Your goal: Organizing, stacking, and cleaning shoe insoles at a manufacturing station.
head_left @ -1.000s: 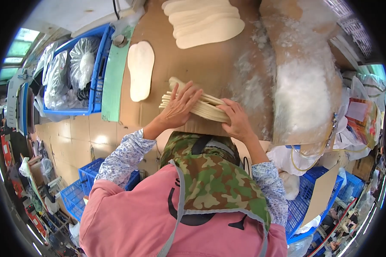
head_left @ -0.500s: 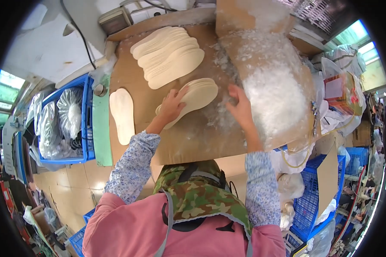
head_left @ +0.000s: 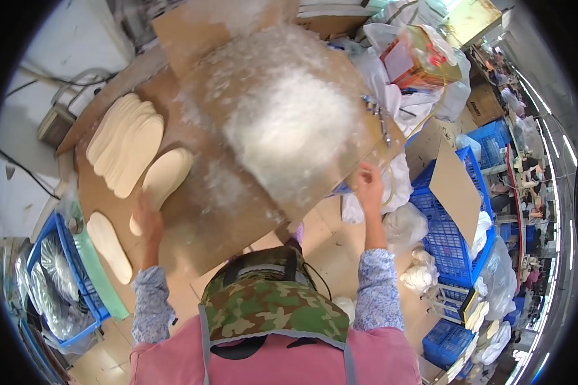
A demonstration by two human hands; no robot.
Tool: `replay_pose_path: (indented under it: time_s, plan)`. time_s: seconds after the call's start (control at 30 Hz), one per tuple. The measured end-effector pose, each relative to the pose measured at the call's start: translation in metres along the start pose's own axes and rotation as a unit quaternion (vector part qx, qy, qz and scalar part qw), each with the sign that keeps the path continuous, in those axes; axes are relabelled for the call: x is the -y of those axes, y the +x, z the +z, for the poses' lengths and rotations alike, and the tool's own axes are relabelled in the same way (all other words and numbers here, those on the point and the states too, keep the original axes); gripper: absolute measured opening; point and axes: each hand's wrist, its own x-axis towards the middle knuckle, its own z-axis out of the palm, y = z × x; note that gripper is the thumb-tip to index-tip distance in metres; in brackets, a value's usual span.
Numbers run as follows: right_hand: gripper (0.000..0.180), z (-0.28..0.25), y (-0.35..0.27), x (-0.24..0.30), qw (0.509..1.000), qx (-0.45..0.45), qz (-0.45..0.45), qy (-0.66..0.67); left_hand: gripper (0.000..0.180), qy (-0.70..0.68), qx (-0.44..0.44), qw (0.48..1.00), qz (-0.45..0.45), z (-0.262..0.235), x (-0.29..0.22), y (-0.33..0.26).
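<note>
My left hand (head_left: 149, 221) lies across the narrow middle of a small stack of cream insoles (head_left: 168, 174), its fingers around the stack and a little blurred. My right hand (head_left: 368, 187) hovers by the table's right edge with its fingers curled together; whether anything is between them is hidden. A larger fanned pile of insoles (head_left: 126, 142) lies beyond my left hand. One more insole (head_left: 109, 247) lies apart, nearer the table's left edge. White fluffy fibre (head_left: 298, 122) is heaped on a cardboard sheet to the right of the insoles.
Brown cardboard (head_left: 215, 221) covers the table. At the left stands a blue crate (head_left: 87, 289) of plastic-wrapped things. On the right are white bags (head_left: 404, 224), a blue crate with a cardboard flap (head_left: 456, 189), and an orange box (head_left: 414, 64). A thin hose (head_left: 424, 119) curves by the table's right edge.
The view has turned to the right, so the table appears shifted left. My right hand has moved from beside the small stack to the table's right edge. My left hand stays at the stack.
</note>
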Motion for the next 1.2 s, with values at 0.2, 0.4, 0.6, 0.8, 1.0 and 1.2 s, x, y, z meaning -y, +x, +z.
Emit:
replay_pose_path:
  time_s: [0.2,0.4,0.6,0.8,1.0,1.2]
  plan:
    - [0.037,-0.058,0.141,-0.146,0.977,-0.119,0.026,-0.174,0.057,0.190,-0.013,0.973,-0.134,0.006,-0.011,0.005]
    - [0.038,-0.030,0.221,-0.168,0.956,0.015,0.070,-0.283,0.049,0.334,-0.007,0.914,-0.231,-0.006,-0.040,0.005]
    - [0.036,-0.072,0.254,-0.175,0.975,0.144,0.097,-0.136,0.036,0.172,0.027,0.960,-0.219,-0.029,-0.036,0.036]
    - [0.043,-0.124,0.168,-0.081,0.949,0.084,0.142,0.270,0.035,-0.386,0.013,0.913,-0.130,-0.080,-0.184,0.049]
    - [0.049,-0.144,0.088,-0.025,0.894,0.190,0.250,0.319,0.036,-0.533,0.195,0.823,-0.012,0.028,-0.327,0.068]
    - [0.041,-0.119,0.036,0.021,0.921,0.250,0.248,0.168,0.043,-0.396,0.233,0.888,-0.011,0.125,-0.366,0.060]
